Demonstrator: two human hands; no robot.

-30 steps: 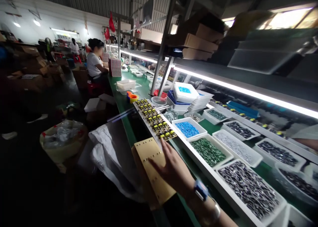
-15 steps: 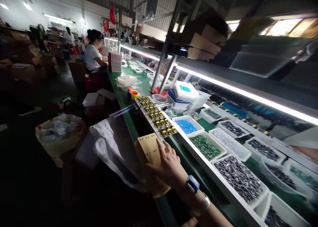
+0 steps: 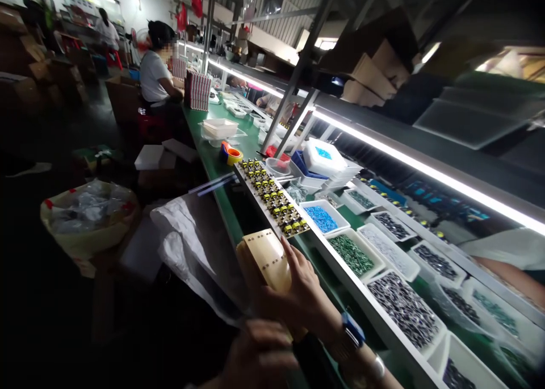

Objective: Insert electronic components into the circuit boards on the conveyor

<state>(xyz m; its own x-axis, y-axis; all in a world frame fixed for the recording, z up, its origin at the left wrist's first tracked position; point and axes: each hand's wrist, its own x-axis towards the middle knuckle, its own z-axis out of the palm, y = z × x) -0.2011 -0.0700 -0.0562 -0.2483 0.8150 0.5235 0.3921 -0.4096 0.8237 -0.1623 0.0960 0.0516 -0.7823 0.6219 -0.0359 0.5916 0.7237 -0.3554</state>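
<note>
I've got R hand (image 3: 304,304) closed round tan pin board (image 3: 264,261), brd held up, tilted | L hand (image 3: 255,358) blurred, part-open, just below brd, can't tell if holding | brd just beside white rack of yellow coils (image 3: 272,196) | blue-parts tray (image 3: 321,219) near

The tan board (image 3: 264,259) shows rows of gold dots; the white tray (image 3: 301,208) holds blue pieces.
</note>
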